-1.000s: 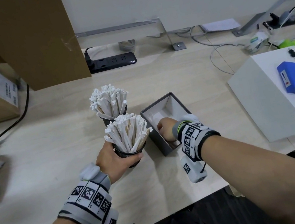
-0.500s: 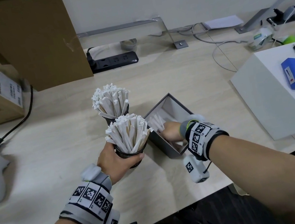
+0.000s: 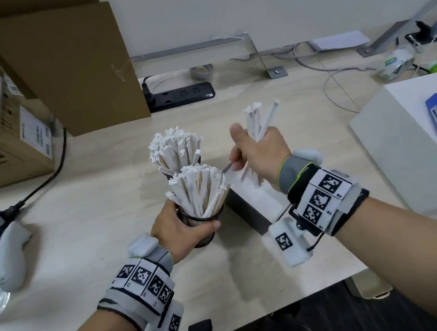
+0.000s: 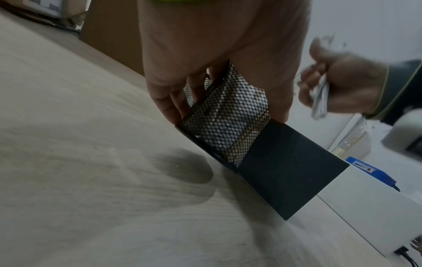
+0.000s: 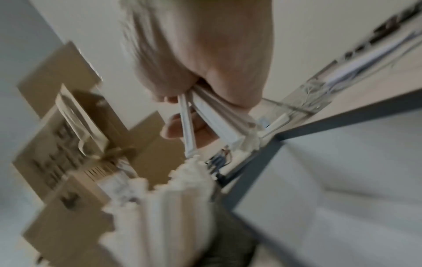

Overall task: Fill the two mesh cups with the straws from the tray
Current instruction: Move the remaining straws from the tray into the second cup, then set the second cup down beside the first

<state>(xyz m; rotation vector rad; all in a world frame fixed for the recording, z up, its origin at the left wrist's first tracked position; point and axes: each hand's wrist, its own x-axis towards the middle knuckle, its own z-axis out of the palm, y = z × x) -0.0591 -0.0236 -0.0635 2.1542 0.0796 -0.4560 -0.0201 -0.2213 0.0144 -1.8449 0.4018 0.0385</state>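
Right hand (image 3: 260, 152) now grips a bunch of paper-wrapped straws (image 3: 257, 122), lifted from the tray (image 3: 246, 213); left hand (image 3: 182, 230) grips the near mesh cup (image 3: 203, 226), both cups nearly full.

The near mesh cup (image 3: 203, 226) is packed with straws (image 3: 198, 190) to the rim — little room to push in more. The far mesh cup (image 3: 177, 155) stands just behind it, also full. The tray (image 3: 248, 209) stands close on the right, and open table (image 3: 80, 248) lies to the left.
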